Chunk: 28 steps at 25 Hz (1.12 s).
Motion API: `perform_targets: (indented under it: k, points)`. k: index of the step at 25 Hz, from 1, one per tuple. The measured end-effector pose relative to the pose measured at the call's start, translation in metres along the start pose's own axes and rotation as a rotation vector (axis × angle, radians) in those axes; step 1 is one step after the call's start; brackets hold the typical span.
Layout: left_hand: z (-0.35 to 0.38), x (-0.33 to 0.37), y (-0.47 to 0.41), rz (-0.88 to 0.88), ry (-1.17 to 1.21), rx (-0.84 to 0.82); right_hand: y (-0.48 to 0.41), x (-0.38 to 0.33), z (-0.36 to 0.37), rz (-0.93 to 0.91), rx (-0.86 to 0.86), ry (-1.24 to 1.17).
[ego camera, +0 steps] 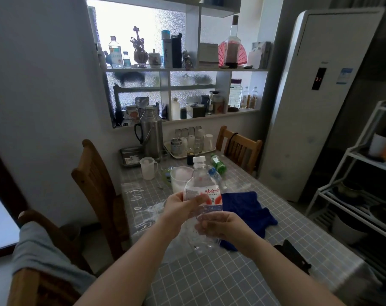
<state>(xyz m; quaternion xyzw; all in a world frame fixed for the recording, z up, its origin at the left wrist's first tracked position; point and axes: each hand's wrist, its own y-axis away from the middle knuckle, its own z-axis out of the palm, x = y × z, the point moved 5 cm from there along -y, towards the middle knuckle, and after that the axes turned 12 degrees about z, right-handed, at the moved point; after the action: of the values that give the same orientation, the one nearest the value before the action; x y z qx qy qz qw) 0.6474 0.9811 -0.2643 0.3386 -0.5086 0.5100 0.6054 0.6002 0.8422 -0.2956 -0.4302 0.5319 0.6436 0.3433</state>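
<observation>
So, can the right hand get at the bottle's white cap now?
Probably yes: the cap stands bare above both hands, and the left hand grips the bottle, so the right hand could let go.

The table [209,279] has a grey grid-patterned cover. A blue cloth [247,212] lies crumpled near the middle, and a black object [292,256] lies at the right edge. Farther back stand a white jug [179,180] and a smaller measuring cup [148,168], and a green bottle [218,165] lies on its side. By the wall are a steel thermos [152,133], a metal tray [124,160] and a tray of cups [206,151].
</observation>
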Motion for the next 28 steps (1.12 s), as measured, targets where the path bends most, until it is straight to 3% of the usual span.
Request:
perform_targets:
  k: [5,10,21,28]
  points:
    - [-0.004,0.000,0.001,-0.005,0.035,0.049,-0.005,0.011,0.008,0.045,0.019,-0.013]
    - [-0.012,-0.002,-0.003,-0.016,0.041,0.112,0.000,0.025,0.021,0.103,0.082,0.146]
    - [-0.008,-0.008,-0.003,-0.054,0.115,0.127,-0.008,0.019,0.008,0.084,0.097,0.010]
    - [-0.008,-0.010,-0.007,-0.155,0.098,0.002,-0.006,0.016,0.006,0.096,0.056,0.078]
